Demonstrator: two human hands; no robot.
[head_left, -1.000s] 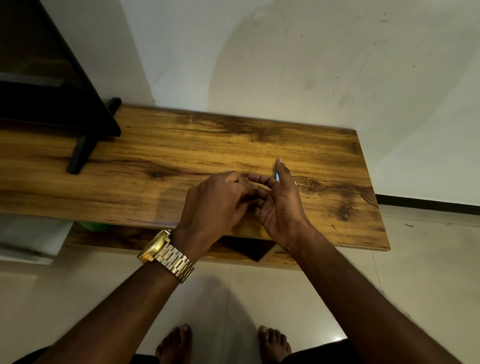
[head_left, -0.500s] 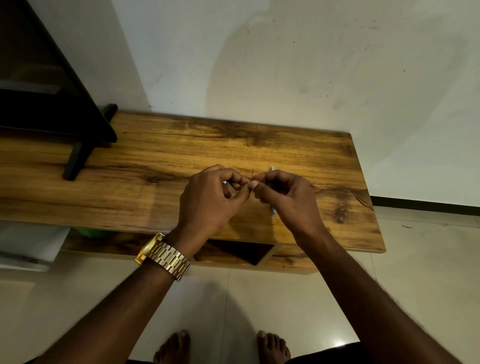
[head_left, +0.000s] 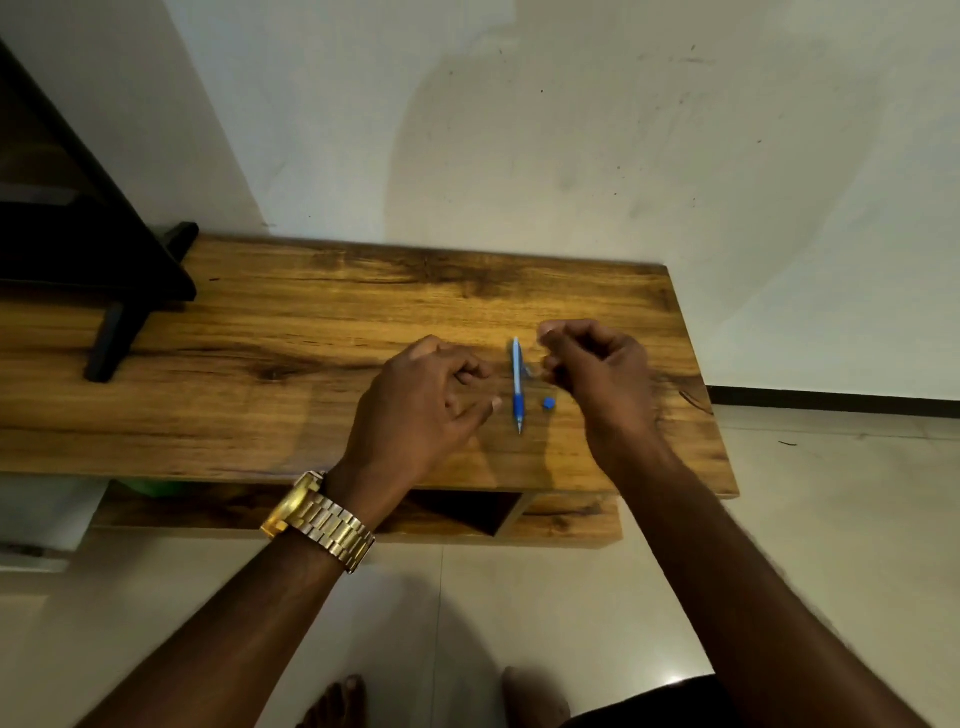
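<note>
A slim blue-and-clear plastic pen (head_left: 517, 384) lies flat on the long wood-grain tabletop (head_left: 260, 364), in the gap between the two hands and touched by neither, its metal tip towards the person and its far end towards the wall. The left hand (head_left: 421, 410) hovers just to the left of the pen, knuckles up, its fingers loosely curled and the thumb stretched out straight towards the barrel; nothing shows in that loose, half-wide grasp. The right hand (head_left: 597, 374) hangs just to the right of the pen, a little higher, with its fingertips drawn in close against the thumb (it is blurred, so I cannot tell whether the narrow pinch holds something tiny or nothing). A small round blue plastic cap (head_left: 548, 402) sits on the wood below the right hand's fingertips, just beside the pen's blue grip section and apart from it. A gold metal link wristwatch (head_left: 317, 519) circles the left wrist. Well away to the left of the left hand stands the black foot of a dark stand (head_left: 111, 338), resting on the same tabletop
</note>
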